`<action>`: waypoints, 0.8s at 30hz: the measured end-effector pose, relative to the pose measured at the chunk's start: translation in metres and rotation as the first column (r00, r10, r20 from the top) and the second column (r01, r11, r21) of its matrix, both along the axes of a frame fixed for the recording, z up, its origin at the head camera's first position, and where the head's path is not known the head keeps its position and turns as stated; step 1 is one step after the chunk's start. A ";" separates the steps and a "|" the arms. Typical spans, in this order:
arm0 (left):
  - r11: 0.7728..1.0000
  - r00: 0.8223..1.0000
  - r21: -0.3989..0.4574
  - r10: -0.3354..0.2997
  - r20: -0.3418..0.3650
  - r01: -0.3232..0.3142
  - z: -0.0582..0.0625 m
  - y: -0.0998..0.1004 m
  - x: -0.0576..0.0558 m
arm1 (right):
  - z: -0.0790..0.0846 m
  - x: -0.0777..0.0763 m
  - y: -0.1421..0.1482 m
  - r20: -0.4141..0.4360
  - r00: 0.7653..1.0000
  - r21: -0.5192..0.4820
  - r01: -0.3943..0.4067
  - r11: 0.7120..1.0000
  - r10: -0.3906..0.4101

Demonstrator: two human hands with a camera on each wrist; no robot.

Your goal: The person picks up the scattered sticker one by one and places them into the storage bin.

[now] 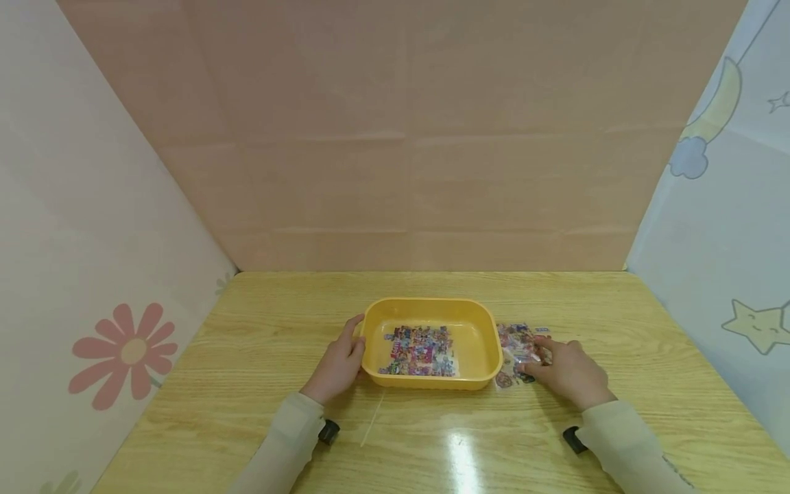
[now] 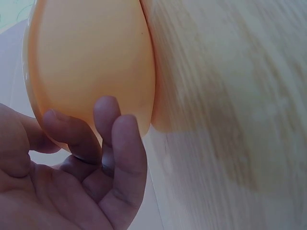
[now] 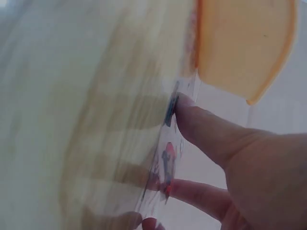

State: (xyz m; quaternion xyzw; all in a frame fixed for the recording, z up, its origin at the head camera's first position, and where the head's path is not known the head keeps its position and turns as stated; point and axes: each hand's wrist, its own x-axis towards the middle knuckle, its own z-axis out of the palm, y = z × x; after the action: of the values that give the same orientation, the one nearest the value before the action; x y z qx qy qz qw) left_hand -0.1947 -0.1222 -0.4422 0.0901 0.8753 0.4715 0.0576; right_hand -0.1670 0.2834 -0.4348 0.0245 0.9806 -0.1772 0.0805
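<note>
A shallow yellow plastic basin (image 1: 432,384) stands on the table, holding a patch of small, colourful printed pieces (image 1: 422,351) whose kind is too small to tell. At its left end my left hand (image 1: 337,363) holds the side, with bent fingers against the outer wall (image 2: 91,62) in the left wrist view. Right of the basin lies clear plastic with printed figures (image 1: 515,343), some of it covered by my right hand (image 1: 570,370). My right thumb and fingers pinch this plastic (image 3: 167,165) near the tabletop in the right wrist view.
The wooden table (image 1: 278,315) ends at a tan backdrop (image 1: 401,171), with pale walls at both sides. A small blue printed piece (image 1: 542,329) lies beyond the right fingers. In front of the basin, a thin pale strip (image 1: 372,420) lies on the tabletop.
</note>
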 end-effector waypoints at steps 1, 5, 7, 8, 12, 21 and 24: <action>1.000 1.000 0.002 0.002 0.004 -0.002 0.000 0.000 0.000 | 0.000 0.000 0.000 -0.002 1.000 0.012 0.007 1.000 -0.007; 1.000 1.000 0.008 0.001 0.005 -0.001 0.000 0.000 0.000 | 0.001 -0.001 0.000 0.001 1.000 0.049 0.031 0.998 -0.031; 1.000 1.000 0.005 0.006 0.009 -0.006 0.000 0.000 0.001 | 0.001 -0.001 0.000 0.012 0.999 0.058 0.039 0.998 -0.040; 1.000 1.000 0.003 0.007 0.009 -0.007 0.000 0.001 0.001 | 0.001 -0.001 0.000 0.019 0.999 0.060 0.041 0.997 -0.043; 1.000 1.000 -0.004 0.012 0.013 -0.012 0.000 0.001 0.001 | 0.001 -0.001 -0.001 0.035 0.998 0.070 0.044 0.997 -0.047; 1.000 1.000 0.004 0.008 0.017 -0.008 -0.001 0.001 0.000 | 0.002 0.000 -0.005 -0.010 0.999 0.033 0.033 0.999 -0.032; 1.000 1.000 0.001 0.007 0.017 -0.007 -0.001 0.000 -0.001 | 0.000 -0.001 -0.005 -0.053 0.999 0.012 0.006 1.000 -0.006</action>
State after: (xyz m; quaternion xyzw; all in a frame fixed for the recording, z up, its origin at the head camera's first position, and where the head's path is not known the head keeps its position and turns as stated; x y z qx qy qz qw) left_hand -0.1956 -0.1218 -0.4434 0.0830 0.8748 0.4732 0.0635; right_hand -0.1675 0.2782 -0.4346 0.0232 0.9834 -0.1718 0.0537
